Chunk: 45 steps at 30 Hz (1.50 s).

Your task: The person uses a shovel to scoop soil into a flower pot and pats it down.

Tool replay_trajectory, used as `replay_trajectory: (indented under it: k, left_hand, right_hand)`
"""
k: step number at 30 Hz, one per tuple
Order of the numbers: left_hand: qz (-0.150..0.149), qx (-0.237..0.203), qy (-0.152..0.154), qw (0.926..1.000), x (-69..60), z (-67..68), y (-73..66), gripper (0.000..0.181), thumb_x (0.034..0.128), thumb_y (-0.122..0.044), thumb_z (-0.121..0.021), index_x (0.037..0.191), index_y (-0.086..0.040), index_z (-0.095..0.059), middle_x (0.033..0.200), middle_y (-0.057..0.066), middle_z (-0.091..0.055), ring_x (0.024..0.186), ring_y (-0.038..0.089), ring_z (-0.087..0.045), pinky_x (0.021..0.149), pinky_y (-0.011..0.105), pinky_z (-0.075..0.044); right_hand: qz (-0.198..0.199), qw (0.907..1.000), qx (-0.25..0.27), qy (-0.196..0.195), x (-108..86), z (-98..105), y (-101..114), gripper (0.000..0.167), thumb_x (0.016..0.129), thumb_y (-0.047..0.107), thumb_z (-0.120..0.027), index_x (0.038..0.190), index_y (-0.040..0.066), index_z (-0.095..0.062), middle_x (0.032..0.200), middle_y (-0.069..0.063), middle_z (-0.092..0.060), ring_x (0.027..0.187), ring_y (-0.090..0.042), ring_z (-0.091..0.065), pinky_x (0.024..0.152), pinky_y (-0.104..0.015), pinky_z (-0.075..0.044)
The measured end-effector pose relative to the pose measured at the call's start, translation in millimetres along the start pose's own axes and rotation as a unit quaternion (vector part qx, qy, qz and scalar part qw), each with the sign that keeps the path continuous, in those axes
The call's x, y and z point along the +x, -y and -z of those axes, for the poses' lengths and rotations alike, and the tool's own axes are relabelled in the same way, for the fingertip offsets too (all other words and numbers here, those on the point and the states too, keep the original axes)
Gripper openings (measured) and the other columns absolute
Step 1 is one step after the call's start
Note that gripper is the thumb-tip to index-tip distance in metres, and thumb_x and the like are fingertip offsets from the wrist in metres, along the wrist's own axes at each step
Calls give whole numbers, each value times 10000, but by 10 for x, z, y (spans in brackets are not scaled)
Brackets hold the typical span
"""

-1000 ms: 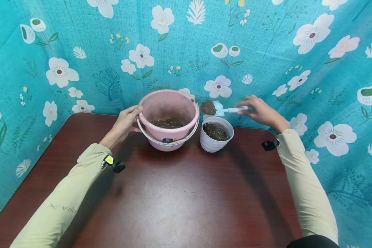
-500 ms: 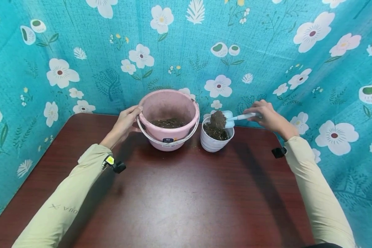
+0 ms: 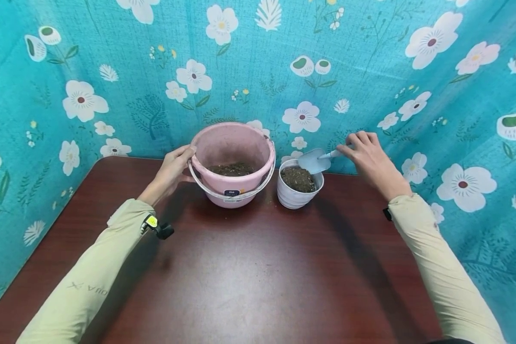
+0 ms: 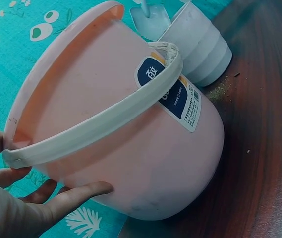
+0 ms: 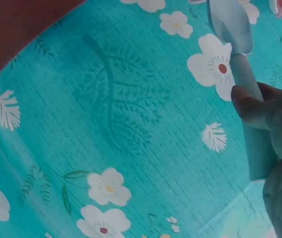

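A pink bucket [image 3: 232, 184] with a white handle stands toward the back of the table, dark soil [image 3: 234, 169] at its bottom. My left hand [image 3: 170, 171] grips the left side of its rim; in the left wrist view the thumb lies along the bucket's outer wall. To the bucket's right is a white ribbed flowerpot [image 3: 295, 198] holding soil [image 3: 298, 179]. My right hand [image 3: 370, 160] holds a light blue trowel [image 3: 315, 161] by its handle. The trowel's blade is tipped over the pot's right rim, its back facing up. In the right wrist view, fingers wrap the trowel handle [image 5: 254, 144].
A brown wooden table [image 3: 249, 267] carries the bucket and pot. Close behind hangs a teal flowered curtain [image 3: 249, 62], which also runs along both sides. A few soil crumbs [image 4: 220, 92] lie on the table between bucket and pot.
My right hand has brought the soil-loaded trowel over the pot and turned it over. The soil has dropped in, and the pot's soil stands higher. My left hand stays on the bucket.
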<state>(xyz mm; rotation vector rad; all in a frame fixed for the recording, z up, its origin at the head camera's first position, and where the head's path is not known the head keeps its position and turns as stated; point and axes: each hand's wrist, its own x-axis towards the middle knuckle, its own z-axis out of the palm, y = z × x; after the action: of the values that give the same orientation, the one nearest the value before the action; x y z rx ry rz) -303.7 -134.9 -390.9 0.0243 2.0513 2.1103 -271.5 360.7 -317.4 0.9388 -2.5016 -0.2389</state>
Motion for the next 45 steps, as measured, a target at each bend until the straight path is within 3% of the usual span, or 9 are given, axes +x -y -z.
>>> replay_trajectory:
  k: [5, 11, 16, 19, 23, 27, 36, 42, 45]
  left_hand:
    - [-31, 22, 54, 10000, 6, 5, -1, 580, 1106, -363, -495, 1605, -77, -417, 1457, 211, -458, 1150, 222, -560, 689, 322, -652]
    - [-100, -87, -3, 9999, -7, 9, 12, 587, 1097, -344, -517, 1595, -48, -421, 1443, 239, -476, 1001, 124, -594, 652, 322, -649]
    - [-31, -72, -30, 10000, -11, 9, 18, 583, 1101, -350, -512, 1598, -59, -422, 1434, 217, -474, 1010, 121, -590, 657, 310, -646]
    - [-4, -9, 33, 10000, -4, 7, 26, 581, 1107, -361, -495, 1603, -69, -417, 1437, 202, -458, 1054, 142, -567, 668, 301, -645]
    - [-14, -35, 36, 10000, -4, 1, 21, 587, 1105, -367, -499, 1604, -70, -415, 1475, 214, -448, 1103, 177, -568, 663, 303, -645]
    - [-27, -58, 35, 10000, -7, 4, 15, 586, 1105, -362, -499, 1605, -69, -412, 1493, 221, -445, 1089, 165, -579, 664, 308, -646]
    - [-86, -110, 35, 9999, 27, 2, 65, 576, 1103, -355, -511, 1587, -51, -436, 1372, 220, -511, 1033, 161, -629, 637, 307, -642]
    - [-118, -64, 29, 9999, 22, 15, 66, 571, 1106, -359, -507, 1586, -58, -439, 1413, 212, -486, 1065, 169, -620, 644, 300, -642]
    - [-121, -3, 14, 9999, 17, 23, 54, 578, 1106, -360, -504, 1591, -54, -430, 1403, 215, -483, 989, 105, -623, 652, 291, -641]
  right_hand:
    - [-285, 9993, 80, 213, -27, 124, 62, 356, 887, -164, -714, 1181, 35, -743, 1013, -209, -554, 957, -389, -433, 820, -542, -365]
    - [-727, 9896, 1032, 689, -45, 87, 156, 335, 909, -80, -746, 1203, 81, -763, 946, -160, -584, 896, -353, -450, 724, -468, -305]
    - [-1216, 9638, 1360, 1944, -48, -5, 246, 340, 953, -72, -666, 1249, 59, -768, 931, -141, -583, 888, -328, -461, 715, -425, -316]
    - [-1550, 9475, 1484, 2371, -61, 24, 254, 348, 955, -81, -646, 1270, 23, -751, 957, -150, -596, 923, -330, -472, 731, -421, -329]
    - [-1704, 9420, 1525, 2458, -25, 153, 244, 337, 947, -89, -654, 1257, 3, -751, 986, -166, -622, 965, -349, -491, 749, -438, -337]
    - [-1654, 9462, 1331, 2442, 49, 243, 282, 316, 960, -64, -661, 1252, 10, -756, 979, -168, -627, 956, -352, -500, 752, -454, -344]
    - [-1595, 9436, 970, 2733, 152, 310, 325, 308, 958, -59, -660, 1227, 37, -777, 1046, -171, -653, 1044, -374, -518, 834, -510, -393]
    - [-1584, 9508, 1203, 2373, 194, 240, 302, 316, 980, -31, -667, 1273, 45, -756, 989, -165, -627, 966, -369, -506, 776, -474, -367]
    - [-1472, 9406, 1513, 2661, 233, 133, 329, 323, 990, -15, -645, 1298, 26, -735, 1043, -187, -666, 981, -374, -551, 760, -452, -411]
